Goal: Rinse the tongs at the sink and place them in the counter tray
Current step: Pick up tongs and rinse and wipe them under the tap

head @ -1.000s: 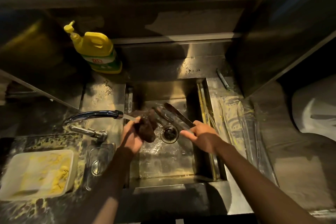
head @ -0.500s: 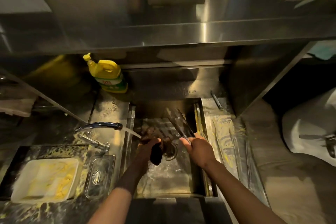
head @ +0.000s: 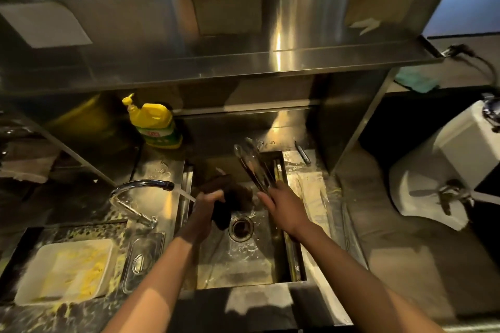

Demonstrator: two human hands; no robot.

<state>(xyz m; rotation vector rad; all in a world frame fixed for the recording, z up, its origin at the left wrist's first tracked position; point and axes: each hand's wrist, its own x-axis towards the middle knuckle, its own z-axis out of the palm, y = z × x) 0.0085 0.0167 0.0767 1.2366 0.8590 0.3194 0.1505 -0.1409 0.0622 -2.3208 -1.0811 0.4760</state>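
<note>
Nearest us, a white tray (head: 40, 276) w/ yellow residue is sitting on the counter left of the steel sink (head: 243, 265). We're mid-rinse. The left hand (head: 207, 200) is gripping a dark scrub cloth (head: 230, 205) at the faucet's (head: 140, 184) stream. The right hand (head: 284, 207) is clutching the tongs (head: 253, 165) by the handle end, tips aiming up & away over the basin's far-right corner (clear of the water). Next, we're reckoning, they need swinging under the stream, then over to the tray. Vs. 0.5 s ago they're riding higher.
</note>
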